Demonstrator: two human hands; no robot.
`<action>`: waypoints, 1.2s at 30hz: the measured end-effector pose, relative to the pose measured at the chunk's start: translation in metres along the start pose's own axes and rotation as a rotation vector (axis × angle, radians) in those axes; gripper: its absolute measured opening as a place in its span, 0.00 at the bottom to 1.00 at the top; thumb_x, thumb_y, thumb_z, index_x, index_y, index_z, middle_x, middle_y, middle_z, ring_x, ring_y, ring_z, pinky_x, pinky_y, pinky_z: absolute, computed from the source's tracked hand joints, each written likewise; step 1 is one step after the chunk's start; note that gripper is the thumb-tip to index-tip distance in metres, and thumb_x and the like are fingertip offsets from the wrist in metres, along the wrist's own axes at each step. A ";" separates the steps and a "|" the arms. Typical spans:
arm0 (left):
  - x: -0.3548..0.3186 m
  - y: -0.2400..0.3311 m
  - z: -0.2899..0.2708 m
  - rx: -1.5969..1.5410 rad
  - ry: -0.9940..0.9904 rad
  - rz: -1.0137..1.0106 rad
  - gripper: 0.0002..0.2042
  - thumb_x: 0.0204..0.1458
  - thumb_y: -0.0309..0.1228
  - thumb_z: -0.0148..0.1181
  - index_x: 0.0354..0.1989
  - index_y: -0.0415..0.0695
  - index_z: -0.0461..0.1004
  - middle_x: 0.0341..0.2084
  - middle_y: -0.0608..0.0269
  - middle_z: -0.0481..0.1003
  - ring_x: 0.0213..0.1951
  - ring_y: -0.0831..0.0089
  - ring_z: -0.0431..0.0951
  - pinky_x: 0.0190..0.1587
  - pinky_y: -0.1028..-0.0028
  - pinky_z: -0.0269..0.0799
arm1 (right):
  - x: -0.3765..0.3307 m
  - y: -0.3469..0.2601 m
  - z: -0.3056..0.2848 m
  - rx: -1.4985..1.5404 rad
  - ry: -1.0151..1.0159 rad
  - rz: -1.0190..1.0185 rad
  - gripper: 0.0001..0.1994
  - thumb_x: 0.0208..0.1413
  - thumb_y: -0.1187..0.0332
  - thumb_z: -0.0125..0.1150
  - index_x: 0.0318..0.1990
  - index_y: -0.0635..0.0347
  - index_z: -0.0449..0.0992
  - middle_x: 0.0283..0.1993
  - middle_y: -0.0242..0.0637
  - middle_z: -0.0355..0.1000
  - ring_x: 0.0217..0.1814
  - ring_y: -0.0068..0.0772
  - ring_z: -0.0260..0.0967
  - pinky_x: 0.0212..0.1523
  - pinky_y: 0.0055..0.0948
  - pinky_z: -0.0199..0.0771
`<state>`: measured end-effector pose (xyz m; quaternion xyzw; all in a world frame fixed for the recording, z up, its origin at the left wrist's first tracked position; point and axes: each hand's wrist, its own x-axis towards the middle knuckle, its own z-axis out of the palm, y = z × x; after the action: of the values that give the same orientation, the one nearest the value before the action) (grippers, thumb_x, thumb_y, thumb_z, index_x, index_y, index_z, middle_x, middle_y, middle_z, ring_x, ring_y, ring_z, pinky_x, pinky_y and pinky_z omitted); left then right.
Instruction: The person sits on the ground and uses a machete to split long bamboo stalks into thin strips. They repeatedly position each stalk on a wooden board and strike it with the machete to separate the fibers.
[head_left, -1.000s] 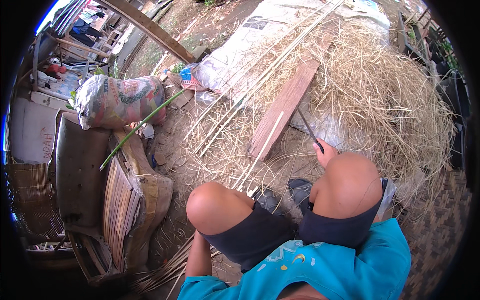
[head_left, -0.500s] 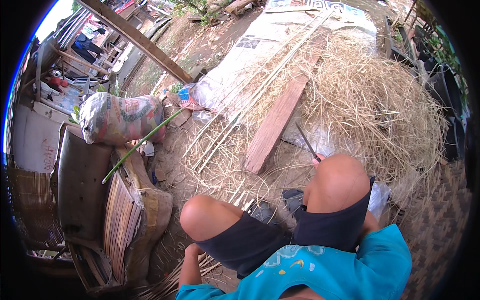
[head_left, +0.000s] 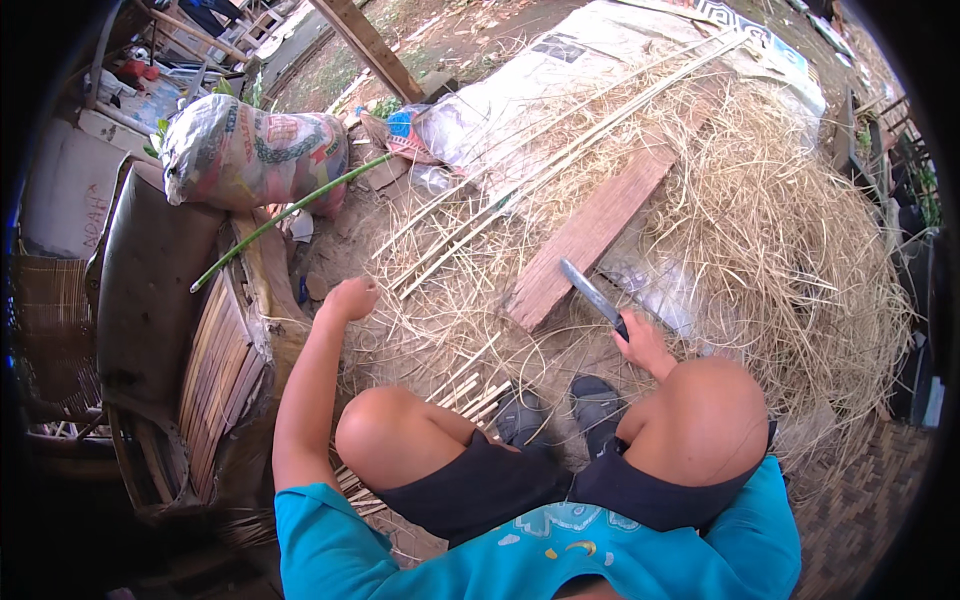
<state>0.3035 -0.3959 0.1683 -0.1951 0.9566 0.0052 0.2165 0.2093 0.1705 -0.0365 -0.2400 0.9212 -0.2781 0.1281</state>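
Nearest you, below your knees, the cut ends of the bamboo splints point(head_left: 470, 385) fan out on the ground by your shoes point(head_left: 560, 415). Your right hand point(head_left: 640, 340) sits just past your right knee, fingers wrapped tight round the dark handle of a long knife point(head_left: 590, 295); its grey blade angles up and left, with the tip lying over the near end of the wooden plank point(head_left: 590, 235). That blade looks stiff, fairly weighty and sharp along one edge, so hold it only by the handle, well back from the steel. Your left hand point(head_left: 350, 297) is stretched out to the left, curled into a loose fist at the edge of the straw; you seem to hold nothing in it, though the palm side is hidden. Just beyond it run the long thin bamboo strips point(head_left: 520, 175), light, springy and likely splintery at their edges, best gripped in the middle of their length. Farther out lie the mound of dry shavings point(head_left: 790, 230), the green stalk point(head_left: 290, 215) and a printed sack point(head_left: 255, 155)
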 end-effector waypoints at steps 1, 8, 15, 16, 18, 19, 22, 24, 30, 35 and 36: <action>0.031 0.014 -0.015 0.027 0.004 0.026 0.19 0.58 0.43 0.56 0.51 0.45 0.80 0.47 0.44 0.80 0.52 0.47 0.79 0.57 0.55 0.73 | -0.001 0.008 0.009 -0.002 0.025 0.005 0.24 0.59 0.55 0.63 0.58 0.52 0.66 0.44 0.55 0.76 0.41 0.63 0.76 0.41 0.57 0.76; 0.201 0.094 -0.010 -0.033 0.022 0.147 0.15 0.57 0.38 0.56 0.47 0.45 0.81 0.47 0.46 0.81 0.51 0.49 0.80 0.56 0.54 0.75 | -0.003 0.013 0.019 -0.029 0.122 0.018 0.23 0.55 0.58 0.66 0.56 0.53 0.69 0.42 0.49 0.77 0.37 0.60 0.77 0.37 0.53 0.78; 0.252 0.139 0.120 -0.090 -0.018 0.129 0.17 0.55 0.26 0.54 0.53 0.40 0.76 0.48 0.37 0.78 0.53 0.45 0.79 0.57 0.54 0.75 | -0.009 0.022 0.016 -0.020 0.112 0.032 0.25 0.53 0.57 0.68 0.56 0.54 0.71 0.46 0.46 0.77 0.38 0.56 0.78 0.39 0.50 0.80; 0.248 0.116 0.136 -0.177 0.028 0.040 0.19 0.55 0.26 0.54 0.56 0.42 0.74 0.49 0.38 0.77 0.54 0.45 0.78 0.57 0.54 0.74 | -0.003 0.017 0.017 -0.003 0.093 0.005 0.25 0.53 0.57 0.68 0.56 0.54 0.71 0.46 0.46 0.77 0.39 0.56 0.78 0.39 0.49 0.80; 0.238 0.131 0.152 -0.106 0.190 0.133 0.20 0.55 0.27 0.53 0.58 0.43 0.71 0.51 0.38 0.75 0.54 0.43 0.77 0.58 0.54 0.73 | -0.006 0.023 0.017 0.004 0.073 0.022 0.25 0.53 0.57 0.68 0.56 0.55 0.71 0.47 0.45 0.77 0.39 0.55 0.78 0.39 0.49 0.80; 0.238 0.127 0.148 -0.120 0.115 0.137 0.19 0.56 0.29 0.54 0.56 0.42 0.72 0.50 0.38 0.76 0.54 0.43 0.77 0.58 0.55 0.74 | -0.005 0.022 0.018 0.007 0.066 0.025 0.25 0.52 0.57 0.68 0.56 0.55 0.71 0.47 0.45 0.77 0.40 0.54 0.78 0.40 0.48 0.80; 0.237 0.124 0.128 -0.209 -0.035 0.172 0.16 0.57 0.34 0.56 0.51 0.41 0.76 0.46 0.39 0.78 0.50 0.45 0.79 0.55 0.56 0.74 | -0.005 0.022 0.017 0.014 0.043 0.040 0.25 0.52 0.56 0.68 0.55 0.56 0.72 0.47 0.44 0.77 0.41 0.53 0.78 0.40 0.47 0.80; 0.232 0.118 0.113 -0.335 -0.036 0.222 0.16 0.59 0.39 0.57 0.46 0.40 0.79 0.43 0.39 0.79 0.48 0.47 0.80 0.52 0.57 0.74 | -0.007 0.020 0.018 0.033 0.045 0.045 0.25 0.54 0.56 0.66 0.57 0.55 0.72 0.47 0.44 0.77 0.43 0.52 0.78 0.42 0.47 0.80; 0.227 0.108 0.050 -0.615 0.195 0.071 0.22 0.55 0.48 0.63 0.39 0.35 0.81 0.30 0.42 0.81 0.38 0.50 0.83 0.44 0.60 0.75 | -0.010 0.018 0.015 0.078 0.068 0.059 0.25 0.56 0.55 0.64 0.58 0.53 0.71 0.53 0.45 0.75 0.49 0.51 0.77 0.47 0.46 0.79; 0.202 0.093 0.037 -0.376 0.216 0.086 0.21 0.54 0.47 0.66 0.41 0.39 0.80 0.34 0.42 0.81 0.41 0.47 0.82 0.45 0.57 0.74 | -0.008 0.014 0.012 0.088 0.036 0.086 0.25 0.56 0.54 0.64 0.59 0.52 0.71 0.53 0.45 0.76 0.49 0.53 0.77 0.48 0.48 0.78; 0.189 0.102 0.025 -0.318 0.258 0.089 0.21 0.54 0.47 0.66 0.42 0.40 0.80 0.35 0.42 0.81 0.42 0.46 0.81 0.46 0.56 0.74 | -0.008 0.013 0.009 0.098 0.042 0.087 0.25 0.56 0.54 0.64 0.59 0.51 0.71 0.53 0.45 0.76 0.49 0.53 0.77 0.48 0.48 0.78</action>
<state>0.1182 -0.3695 0.0593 -0.1834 0.9712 0.1406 0.0585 0.2149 0.1804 -0.0504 -0.1874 0.9186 -0.3219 0.1323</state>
